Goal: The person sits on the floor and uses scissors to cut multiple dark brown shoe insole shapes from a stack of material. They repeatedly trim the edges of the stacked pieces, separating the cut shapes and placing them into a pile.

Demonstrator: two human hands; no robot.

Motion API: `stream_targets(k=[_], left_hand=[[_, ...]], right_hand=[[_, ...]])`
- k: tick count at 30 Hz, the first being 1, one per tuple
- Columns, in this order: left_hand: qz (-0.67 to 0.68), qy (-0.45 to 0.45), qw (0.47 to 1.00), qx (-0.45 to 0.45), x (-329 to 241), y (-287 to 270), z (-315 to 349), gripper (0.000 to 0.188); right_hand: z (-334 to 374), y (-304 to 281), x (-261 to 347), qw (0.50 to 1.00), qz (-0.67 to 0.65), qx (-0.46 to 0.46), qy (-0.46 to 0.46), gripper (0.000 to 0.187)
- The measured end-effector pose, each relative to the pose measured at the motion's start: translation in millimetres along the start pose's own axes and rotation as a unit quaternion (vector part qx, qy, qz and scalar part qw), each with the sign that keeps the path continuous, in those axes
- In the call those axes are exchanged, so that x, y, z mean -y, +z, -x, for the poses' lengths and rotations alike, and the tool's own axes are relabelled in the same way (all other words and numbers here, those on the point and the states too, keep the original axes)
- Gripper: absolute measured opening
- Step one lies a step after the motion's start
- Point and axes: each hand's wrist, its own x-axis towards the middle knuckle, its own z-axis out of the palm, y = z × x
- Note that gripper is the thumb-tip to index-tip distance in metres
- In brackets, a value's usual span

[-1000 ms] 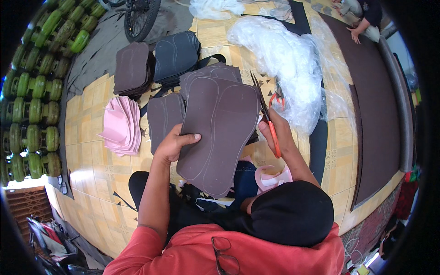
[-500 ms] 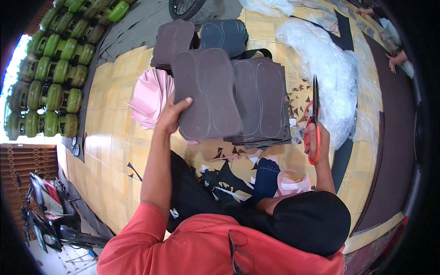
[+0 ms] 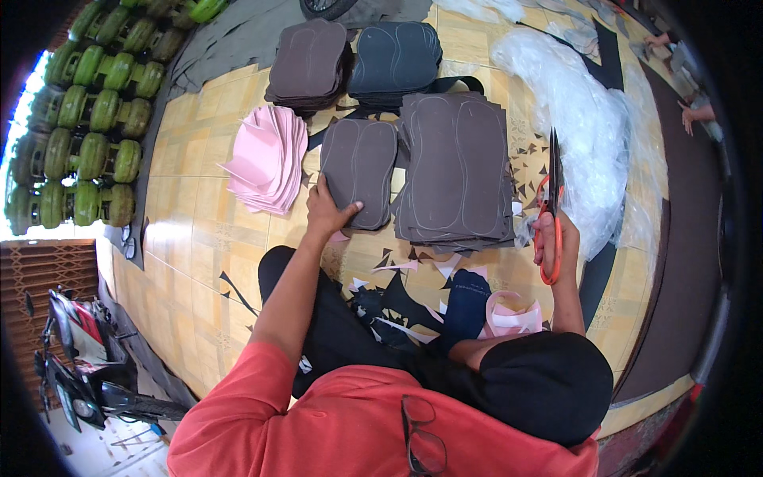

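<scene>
My left hand (image 3: 328,211) grips the lower left edge of a dark brown sheet (image 3: 359,171), thumb on top; chalk-like outlines curve over it. That sheet lies low, just left of a tall pile of similar brown sheets (image 3: 455,167). Whether it rests on the floor or hovers over it, I cannot tell. My right hand (image 3: 548,240) is closed around the orange handles of scissors (image 3: 555,171), whose dark blades point away from me and look nearly together. Left of my sheet stands a fanned stack of pink sheets (image 3: 269,163).
Farther off sit another brown pile (image 3: 308,63) and a blackish pile (image 3: 395,63). Clear plastic wrapping (image 3: 572,143) lies to the right. Offcuts (image 3: 401,298) litter the tiles near my legs. Green gas cylinders (image 3: 91,151) and a motorbike (image 3: 87,362) line the left. Another person's hands (image 3: 690,118) show at far right.
My left hand has lowered the brown sheet from in front of the piles to the gap between the pink stack and the tall pile. The scissors stay upright in my right hand.
</scene>
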Motion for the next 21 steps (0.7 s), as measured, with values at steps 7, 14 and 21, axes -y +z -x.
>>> stream_targets(k=[7, 14, 21], left_hand=[[-0.104, -0.015, 0.991, -0.088, -31.6, -10.9, 11.9, 0.103], [0.154, 0.107, 0.982, -0.010, -162.6, -33.8, 22.8, 0.080], [0.087, 0.118, 0.989, 0.027, -174.5, -24.1, 14.1, 0.067]], right_hand=[[-0.3, 13.5, 5.1, 0.999, -0.015, -0.023, -0.037, 0.045], [-1.8, 11.1, 7.7, 0.998, -0.021, -0.052, -0.009, 0.044], [-4.2, 6.0, 6.2, 0.996, -0.012, -0.086, -0.011, 0.040]])
